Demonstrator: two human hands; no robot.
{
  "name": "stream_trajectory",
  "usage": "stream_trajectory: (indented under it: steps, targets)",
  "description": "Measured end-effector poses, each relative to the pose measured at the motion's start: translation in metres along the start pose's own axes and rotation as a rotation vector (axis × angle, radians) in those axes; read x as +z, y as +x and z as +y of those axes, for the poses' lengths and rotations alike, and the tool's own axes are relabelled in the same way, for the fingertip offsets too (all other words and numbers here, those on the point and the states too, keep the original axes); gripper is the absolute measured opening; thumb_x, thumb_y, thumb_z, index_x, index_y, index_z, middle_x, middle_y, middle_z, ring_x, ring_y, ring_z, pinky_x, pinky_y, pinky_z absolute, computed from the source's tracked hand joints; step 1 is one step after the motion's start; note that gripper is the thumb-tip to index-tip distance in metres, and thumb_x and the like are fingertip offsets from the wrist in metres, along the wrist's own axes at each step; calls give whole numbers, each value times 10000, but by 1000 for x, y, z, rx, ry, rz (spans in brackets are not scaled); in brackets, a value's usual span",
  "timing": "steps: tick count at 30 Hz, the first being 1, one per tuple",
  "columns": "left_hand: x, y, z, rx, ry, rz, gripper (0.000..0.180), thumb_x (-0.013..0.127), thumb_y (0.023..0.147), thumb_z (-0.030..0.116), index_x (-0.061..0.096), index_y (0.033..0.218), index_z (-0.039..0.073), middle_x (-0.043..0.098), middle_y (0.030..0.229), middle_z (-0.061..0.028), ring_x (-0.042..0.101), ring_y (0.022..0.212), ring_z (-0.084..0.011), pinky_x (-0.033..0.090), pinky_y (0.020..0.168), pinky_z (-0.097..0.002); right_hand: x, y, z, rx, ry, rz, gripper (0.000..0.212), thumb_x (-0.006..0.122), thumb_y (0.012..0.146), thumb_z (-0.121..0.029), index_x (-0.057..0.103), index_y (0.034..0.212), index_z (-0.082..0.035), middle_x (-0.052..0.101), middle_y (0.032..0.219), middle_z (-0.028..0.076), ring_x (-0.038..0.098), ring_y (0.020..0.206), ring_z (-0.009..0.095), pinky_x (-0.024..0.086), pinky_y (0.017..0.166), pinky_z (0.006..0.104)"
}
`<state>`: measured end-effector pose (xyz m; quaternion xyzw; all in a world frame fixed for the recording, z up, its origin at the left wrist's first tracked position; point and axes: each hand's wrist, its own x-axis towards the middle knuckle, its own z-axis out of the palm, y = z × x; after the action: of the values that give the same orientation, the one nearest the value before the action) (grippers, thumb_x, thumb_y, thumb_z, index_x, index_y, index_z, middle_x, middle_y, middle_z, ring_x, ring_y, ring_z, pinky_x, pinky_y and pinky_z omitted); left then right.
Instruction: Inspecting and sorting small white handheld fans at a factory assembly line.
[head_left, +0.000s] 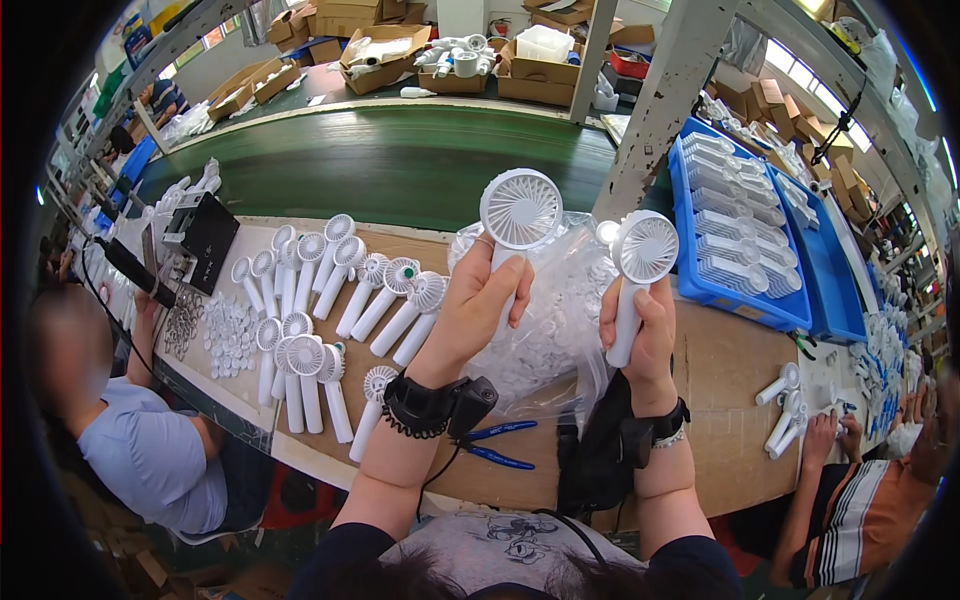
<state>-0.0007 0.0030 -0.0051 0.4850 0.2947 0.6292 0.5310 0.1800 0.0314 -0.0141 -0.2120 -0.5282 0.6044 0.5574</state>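
Through my remote feed, nearest me on the brown cardboard work surface (740, 400) is a hand tool with two blue handles (508, 428), close by the left wrist. Just beyond, the left hand (482, 292) is wrapped round the handle of a white plastic handheld fan with a round slatted head (521, 209), thumb laid across the front. The right hand (645, 325) grips a second white plastic handheld fan (645, 247) between thumb and fingers, the handle's lower end jutting free below. Both hands are closed on their handles; how firmly, I cannot tell. The relation I watch: the two held fans stand side by side, apart, long axes nearly parallel and tipped slightly right at the top, the left one's head farther out. Behind them I see a clear plastic bag of small white parts (550, 350); rows of similar white fans (305, 354) lie left, a blue plastic crate (720, 305) stands right, and a green conveyor belt (380, 150) runs beyond
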Motion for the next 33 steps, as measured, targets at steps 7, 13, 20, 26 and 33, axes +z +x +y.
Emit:
stream_trajectory:
  steps: [7, 13, 20, 26, 33]
  targets:
    - [1, 0, 1, 10, 16, 20, 249, 366, 881, 146, 407, 1095, 24, 455, 686, -38, 425, 510, -86, 363, 455, -206, 1, 0, -1, 8, 3, 5, 438, 394, 824, -270, 306, 1174, -21, 469, 616, 98, 422, 407, 113, 364, 368, 206]
    - [0, 2, 1, -36, -82, 30, 282, 391, 883, 130, 351, 1137, 13, 458, 691, -17, 426, 517, -63, 377, 460, -200, 2, 1, 0, 25, 4, 14, 423, 389, 827, -263, 320, 1163, -16, 471, 631, 97, 420, 411, 111, 362, 368, 206]
    - [-2, 3, -1, -33, -74, 35, 275, 395, 885, 142, 360, 1132, 25, 460, 692, -18, 424, 512, -65, 372, 455, -199, 0, 2, 0, 26, 20, 18, 409, 383, 825, -260, 331, 1147, -13, 469, 624, 97, 415, 407, 112, 361, 365, 208]
    - [-2, 3, 0, -28, -57, 41, 266, 396, 882, 137, 368, 1120, 24, 454, 687, -17, 421, 506, -66, 368, 451, -198, -1, 2, 1, -18, 37, 59, 412, 383, 821, -262, 329, 1143, -10, 460, 604, 96, 408, 400, 114, 356, 356, 211]
    - [-1, 2, 1, -17, -65, 45, 269, 395, 880, 137, 366, 1120, 19, 450, 681, -16, 419, 505, -65, 366, 450, -197, -3, 3, 1, -14, 63, 83, 422, 385, 821, -267, 325, 1152, -13, 450, 588, 90, 405, 398, 112, 351, 352, 211]
